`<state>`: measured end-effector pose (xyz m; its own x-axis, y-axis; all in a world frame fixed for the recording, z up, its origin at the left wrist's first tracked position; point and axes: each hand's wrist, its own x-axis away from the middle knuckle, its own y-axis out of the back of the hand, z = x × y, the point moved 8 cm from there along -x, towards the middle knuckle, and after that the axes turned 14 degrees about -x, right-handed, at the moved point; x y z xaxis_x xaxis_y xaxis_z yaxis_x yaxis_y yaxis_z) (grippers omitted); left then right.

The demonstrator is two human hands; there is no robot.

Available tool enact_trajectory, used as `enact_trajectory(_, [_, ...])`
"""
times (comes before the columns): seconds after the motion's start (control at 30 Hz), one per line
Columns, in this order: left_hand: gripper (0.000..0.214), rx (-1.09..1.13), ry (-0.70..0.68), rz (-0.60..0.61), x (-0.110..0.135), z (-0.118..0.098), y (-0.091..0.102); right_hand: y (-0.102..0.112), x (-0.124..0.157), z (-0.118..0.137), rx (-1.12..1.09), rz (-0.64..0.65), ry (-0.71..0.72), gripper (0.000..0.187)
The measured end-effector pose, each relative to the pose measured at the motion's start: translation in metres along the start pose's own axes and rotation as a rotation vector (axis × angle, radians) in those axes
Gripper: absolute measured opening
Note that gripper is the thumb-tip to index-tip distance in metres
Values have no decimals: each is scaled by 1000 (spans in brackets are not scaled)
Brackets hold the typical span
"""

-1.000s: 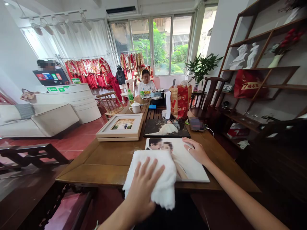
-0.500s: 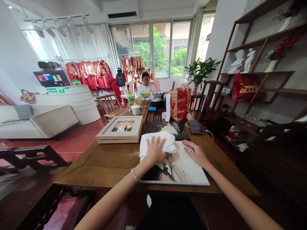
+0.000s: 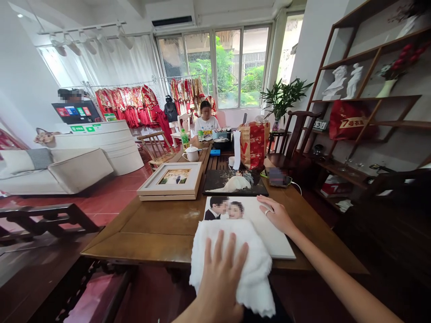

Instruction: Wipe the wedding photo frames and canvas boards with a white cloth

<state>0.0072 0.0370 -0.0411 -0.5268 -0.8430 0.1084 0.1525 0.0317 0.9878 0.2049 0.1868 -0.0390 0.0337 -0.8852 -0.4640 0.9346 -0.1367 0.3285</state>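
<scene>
Fingers spread, my left hand (image 3: pixel 222 269) lies flat on top of a white towel (image 3: pixel 252 251), its palm pressing down; the thumb's grip on the cloth cannot be made out. The towel covers the lower left of a photo print panel (image 3: pixel 281 237) and hangs past the near table edge. Two people's heads in the print (image 3: pixel 218 206) show above the cloth. My right hand (image 3: pixel 276 215) rests open on the panel's right side, fingers stretched out, a ring on one finger.
Beyond the panel lies a dark photo panel (image 3: pixel 208 181). Stacked picture frames (image 3: pixel 148 188) stand left, a lidded white cup (image 3: pixel 192 154) behind them. A phone (image 3: pixel 279 177) with cable and a red paper bag (image 3: pixel 252 146) are right. A person (image 3: pixel 205 123) sits at the far end.
My left hand has slid the towel toward me, from the panel's upper left to its near edge. The pictured heads are now uncovered. My right hand stays in place on the panel.
</scene>
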Motion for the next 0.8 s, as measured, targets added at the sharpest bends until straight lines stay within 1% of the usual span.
enact_trajectory(0.03, [100,-6,-3,-5,-2,-1,2,0,0,0,-1,-2,-1,32])
enact_trajectory(0.1, [94,-20,11,-44,-15,7,12,0,0,-1,1,2,-5,32])
enact_trajectory(0.2, [84,-46,36,-73,-49,30,28,0,0,0,8,19,-7,32])
enact_trajectory(0.33, [76,-97,66,-67,-100,64,41,0,0,1,10,36,-8,34])
enact_trajectory(0.4, [74,-104,72,-78,-114,75,44,1,0,0,14,31,-14,34])
enact_trajectory(0.43, [73,-104,66,-82,-116,77,45,1,0,0,15,27,-16,34])
enact_trajectory(0.5, [73,-107,46,-81,-109,75,44,2,0,0,13,21,-13,33])
enact_trajectory(0.57, [80,-109,36,-65,-91,65,42,2,-1,0,6,21,-3,33])
enact_trajectory(0.63, [88,-103,40,-29,-66,50,40,1,-1,0,-3,20,4,32])
enact_trajectory(0.7, [96,-90,29,37,-40,32,35,1,-1,0,-7,15,1,32])
enact_trajectory(0.8, [106,-66,-67,119,-11,4,28,0,-1,-1,-8,10,-7,32])
